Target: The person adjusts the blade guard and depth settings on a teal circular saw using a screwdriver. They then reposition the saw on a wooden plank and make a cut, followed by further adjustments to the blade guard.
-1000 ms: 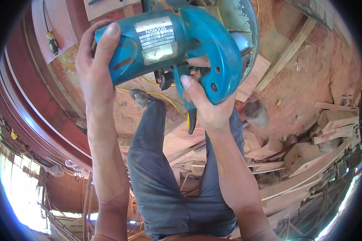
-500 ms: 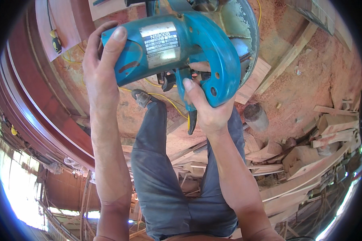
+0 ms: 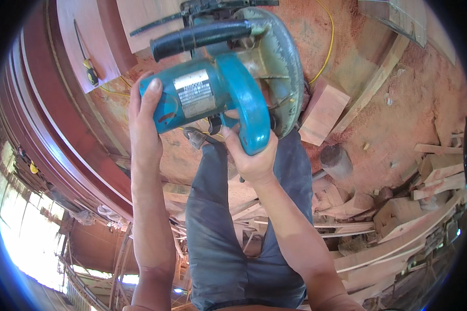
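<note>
A teal circular saw [image 3: 192,93] is held up in front of me, off the floor. Its worn metal blade guard [image 3: 282,67] is on the right, and a black front handle [image 3: 202,39] juts out across the far side. My left hand [image 3: 145,109] grips the rear end of the motor housing, thumb on top. Around the curved rear handle, my right hand [image 3: 251,160] is closed, with the thumb by the trigger area. The blade itself is mostly hidden by the guard.
A screwdriver [image 3: 91,72] lies on a reddish plank [image 3: 78,31] at the far left. A yellow cord [image 3: 329,46] crosses the dusty floor. To the right are a wood block [image 3: 324,111], a round stump [image 3: 337,160] and piled offcuts [image 3: 399,212]. Long dark red boards [image 3: 62,140] line the left.
The saw has been drawn lower and tilted, bringing its front handle and more of the guard into view. My right hand has shifted left with it; both hands keep their grip.
</note>
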Demonstrator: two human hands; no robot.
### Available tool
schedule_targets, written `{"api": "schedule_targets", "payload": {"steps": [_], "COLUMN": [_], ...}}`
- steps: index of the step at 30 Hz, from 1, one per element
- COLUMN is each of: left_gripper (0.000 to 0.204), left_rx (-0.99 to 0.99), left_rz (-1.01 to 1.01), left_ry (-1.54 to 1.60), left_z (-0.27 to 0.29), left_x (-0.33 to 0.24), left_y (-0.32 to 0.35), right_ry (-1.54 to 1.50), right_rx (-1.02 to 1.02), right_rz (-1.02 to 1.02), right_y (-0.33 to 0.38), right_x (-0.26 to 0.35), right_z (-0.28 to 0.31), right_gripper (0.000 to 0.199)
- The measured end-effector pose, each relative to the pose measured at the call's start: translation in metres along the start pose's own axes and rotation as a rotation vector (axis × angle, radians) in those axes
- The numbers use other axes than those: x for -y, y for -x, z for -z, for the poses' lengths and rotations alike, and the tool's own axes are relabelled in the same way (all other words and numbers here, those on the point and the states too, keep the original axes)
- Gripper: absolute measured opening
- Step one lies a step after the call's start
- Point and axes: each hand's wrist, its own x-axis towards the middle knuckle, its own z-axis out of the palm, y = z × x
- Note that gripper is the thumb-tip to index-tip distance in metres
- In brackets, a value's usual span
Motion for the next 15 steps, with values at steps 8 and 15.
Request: {"api": "schedule_targets", "payload": {"steps": [8, 15], "left_gripper": [0.061, 0.068], "left_rx": [0.054, 0.099], "left_rz": [0.03, -0.012], "left_ry": [-0.023, -0.001], "left_z": [0.0065, 0.0076], "left_x": [0.002, 0.0066], "left_y": [-0.0013, -0.0066], "right_ry": [0.081, 0.061], "right_rx": [0.005, -0.024], "right_rz": [-0.024, -0.021], "right_y": [0.0024, 0.0021], "right_x": [-0.0066, -0.0064], "right_z": [0.0011, 0.0008], "right_gripper": [0.025, 0.028]}}
